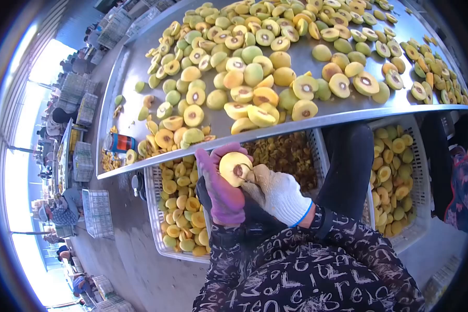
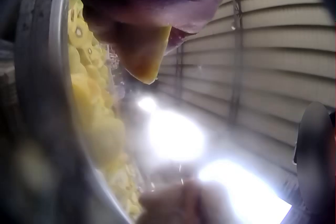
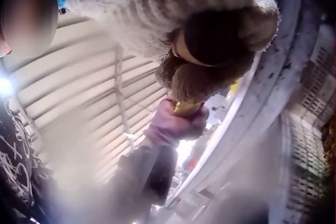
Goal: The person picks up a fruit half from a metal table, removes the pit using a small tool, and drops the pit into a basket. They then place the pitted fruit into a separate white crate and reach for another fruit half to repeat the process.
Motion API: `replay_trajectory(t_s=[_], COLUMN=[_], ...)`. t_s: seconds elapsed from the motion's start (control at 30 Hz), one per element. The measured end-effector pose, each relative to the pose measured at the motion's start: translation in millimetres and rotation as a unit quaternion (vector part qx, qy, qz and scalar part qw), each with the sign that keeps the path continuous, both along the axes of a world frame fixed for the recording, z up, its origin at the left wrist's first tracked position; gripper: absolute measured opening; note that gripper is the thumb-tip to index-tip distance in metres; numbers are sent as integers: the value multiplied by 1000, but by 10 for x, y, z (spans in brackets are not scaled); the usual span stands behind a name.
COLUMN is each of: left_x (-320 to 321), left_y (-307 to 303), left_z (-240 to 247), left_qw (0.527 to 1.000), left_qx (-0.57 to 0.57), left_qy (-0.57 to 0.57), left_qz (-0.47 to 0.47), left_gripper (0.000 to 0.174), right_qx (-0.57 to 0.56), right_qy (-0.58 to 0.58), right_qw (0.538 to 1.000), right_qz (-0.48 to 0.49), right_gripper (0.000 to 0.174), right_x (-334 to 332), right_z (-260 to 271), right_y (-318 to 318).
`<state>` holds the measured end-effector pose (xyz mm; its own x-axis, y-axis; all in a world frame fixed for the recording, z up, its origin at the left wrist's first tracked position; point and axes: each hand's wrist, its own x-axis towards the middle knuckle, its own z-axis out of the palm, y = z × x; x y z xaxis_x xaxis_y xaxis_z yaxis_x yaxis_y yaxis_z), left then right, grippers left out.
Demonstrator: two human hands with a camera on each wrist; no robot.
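Fruit [image 1: 253, 74] crowds the surface [image 1: 135, 70], crates [image 1: 153, 208] below; left hand [image 1: 224, 191] cups a brown-centred yellow half [image 1: 231, 162]; right hand [image 1: 282, 193] grips a tool [image 3: 211, 37]

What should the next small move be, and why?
Probably turn the tool to scoop out the pit. The left hand holds the half fruit with its cut face showing and the pit in it; the right hand grips the tool close beside that pit.
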<state>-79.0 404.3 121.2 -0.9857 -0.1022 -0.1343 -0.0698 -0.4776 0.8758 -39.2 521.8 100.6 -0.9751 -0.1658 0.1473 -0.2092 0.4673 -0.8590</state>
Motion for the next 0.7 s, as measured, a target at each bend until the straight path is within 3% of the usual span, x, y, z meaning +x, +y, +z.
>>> replay_trajectory(t_s=[0.03, 0.1, 0.23, 0.3, 0.37, 0.4, 0.47, 0.5, 0.57, 0.6, 0.63, 0.7], left_x=[48, 139, 207, 190, 151, 117, 67, 97, 175, 199, 208, 276], left_y=[40, 77, 75, 4, -124, -184, -242, -230, -133, 76, 132, 149], left_z=[-52, -146, -175, -238, -322, -302, -271, -305, -403, -316, -353, -471], left_qw=[1000, 990, 988, 989, 977, 977, 972, 973, 1000, 992, 993, 948], left_qx=[1, -65, -63, -53, -195, -196, -193, -191, -7, 10, 9, -246], left_qy=[-9, -69, -70, -71, -56, -58, -106, -105, 6, 12, 11, 59], left_qz=[1, 103, 124, 119, 63, 61, -82, -83, 0, 125, 121, 195], left_gripper=[59, 68, 64, 64, 68, 68, 68, 68, 66, 57, 57, 55], right_qx=[58, 85, 65, 74, 89, 102, 83, 62, 0, -67, -70, -159], right_qy=[0, 10, -10, -85, -115, -144, -164, -181, -227, -275, -276, -328], right_qw=[998, 996, 998, 993, 988, 982, 980, 978, 971, 957, 957, 916], right_qz=[-10, -3, 12, 27, 53, 73, 77, 82, 72, 60, 56, 171], right_gripper=[29, 30, 30, 33, 34, 36, 37, 39, 41, 43, 43, 42], right_x=[29, 71, 122, 105, 54, 34, 22, -6, -86, -127, -143, -136], right_z=[-55, -104, -85, -44, -66, -76, -146, -142, -67, -14, 6, 46], right_y=[-18, -36, -110, -117, -103, -97, -85, -76, -31, -11, 16, 83])
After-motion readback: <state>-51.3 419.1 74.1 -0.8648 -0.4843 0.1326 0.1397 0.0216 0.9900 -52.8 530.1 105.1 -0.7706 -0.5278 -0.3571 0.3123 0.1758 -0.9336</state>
